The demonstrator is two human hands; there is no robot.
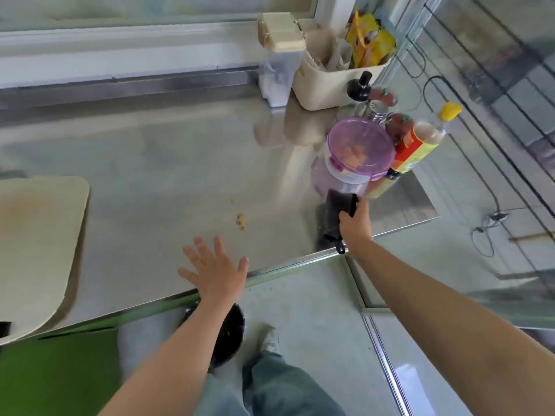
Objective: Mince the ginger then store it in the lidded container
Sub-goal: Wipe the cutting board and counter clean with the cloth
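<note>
At far left we see a beige cutting board (39,235) lying flat on the steel counter (168,163), partly cut off by the frame edge. Right of it, the left hand (214,267) is held over the counter's near edge. Its grip is fully open, with fingers straight and spread, and it holds nothing. Just beyond its fingertips, a few small yellowish ginger bits (240,221) lie loose on the bare counter, well apart from the board.

Against the back edge stand a clear canister (277,70) with a cream lid and, touching it on the right, a cream basket (318,85) stuffed with packets.

Further right, the right hand (354,220) has its grip closed, fingers curled round a dark tool (338,211). This appears to be a knife, though blur hides its form, and we cannot tell whether it touches the counter.

Just past the tool stands the lidded container (359,148), clear-walled with its purple lid on, near the counter's right edge. Pale orange contents show through the lid. Several bottles (417,148) crowd its right side, touching or nearly touching it.
</note>
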